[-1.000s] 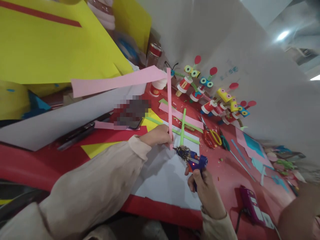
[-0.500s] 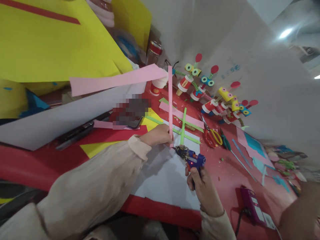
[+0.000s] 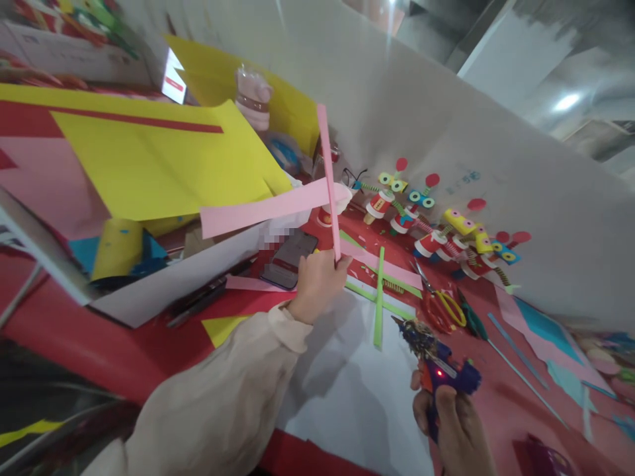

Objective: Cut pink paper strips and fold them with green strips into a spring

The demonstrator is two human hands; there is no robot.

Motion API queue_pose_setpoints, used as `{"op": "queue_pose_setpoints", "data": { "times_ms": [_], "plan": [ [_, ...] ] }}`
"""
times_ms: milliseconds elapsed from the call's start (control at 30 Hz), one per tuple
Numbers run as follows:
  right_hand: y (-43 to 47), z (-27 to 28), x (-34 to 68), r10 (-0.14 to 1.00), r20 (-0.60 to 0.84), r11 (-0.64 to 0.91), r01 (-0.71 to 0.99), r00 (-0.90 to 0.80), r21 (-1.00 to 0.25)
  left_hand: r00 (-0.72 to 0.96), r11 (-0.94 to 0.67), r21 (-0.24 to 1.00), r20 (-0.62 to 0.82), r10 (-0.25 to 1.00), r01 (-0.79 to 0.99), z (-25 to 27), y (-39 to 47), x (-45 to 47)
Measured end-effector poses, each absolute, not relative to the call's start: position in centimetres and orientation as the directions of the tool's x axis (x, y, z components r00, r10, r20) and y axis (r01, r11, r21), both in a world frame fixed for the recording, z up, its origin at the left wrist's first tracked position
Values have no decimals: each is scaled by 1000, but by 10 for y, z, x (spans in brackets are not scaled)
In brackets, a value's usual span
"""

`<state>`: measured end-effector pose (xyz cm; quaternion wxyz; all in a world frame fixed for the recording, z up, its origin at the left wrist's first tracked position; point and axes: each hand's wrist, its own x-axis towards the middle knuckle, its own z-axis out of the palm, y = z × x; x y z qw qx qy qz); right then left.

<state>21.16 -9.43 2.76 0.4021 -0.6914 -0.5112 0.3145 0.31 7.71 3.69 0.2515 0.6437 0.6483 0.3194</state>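
Observation:
Between the fingers of my left hand [image 3: 320, 281] is a narrow pink paper strip [image 3: 327, 165], held upright by its lower end. My right hand [image 3: 454, 420] grips a blue hot glue gun [image 3: 449, 377] with a lit red light. Its nozzle end is crusted with dark and yellowish residue and points left over a white sheet [image 3: 354, 370]. Two green paper strips [image 3: 380, 291] cross each other near the sheet's far edge, just right of my left hand. A wider pink strip [image 3: 262, 208] lies across the edge of a white box, behind my left hand.
Several paper-cup figures [image 3: 431, 241] stand along the wall. Yellow-and-red-handled scissors [image 3: 449, 311] and dark green-handled pliers [image 3: 471, 317] lie to the right. A phone [image 3: 290, 261] is left of my left hand. A white box [image 3: 183, 284] holds coloured paper.
My left hand has lifted the pink strip up and away from the glue gun's nozzle. My right hand has moved right and nearer with the gun. The view has shifted.

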Motion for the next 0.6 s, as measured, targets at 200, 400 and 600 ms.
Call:
{"op": "queue_pose_setpoints", "data": {
  "times_ms": [200, 400, 600],
  "plan": [
    [-90, 28, 211, 959, 9, -120, 436, 282, -892, -3, -31, 738, 45, 999, 674, 39, 73, 7],
    [-90, 33, 201, 954, -20, -134, 367, 298, -921, -41, -76, 757, 135, 990, 649, 39, 72, 7],
    [-90, 32, 191, 951, -48, -160, 354, 305, -921, 141, -132, 916, 84, 986, 379, 35, 70, 15]
  ]
}}
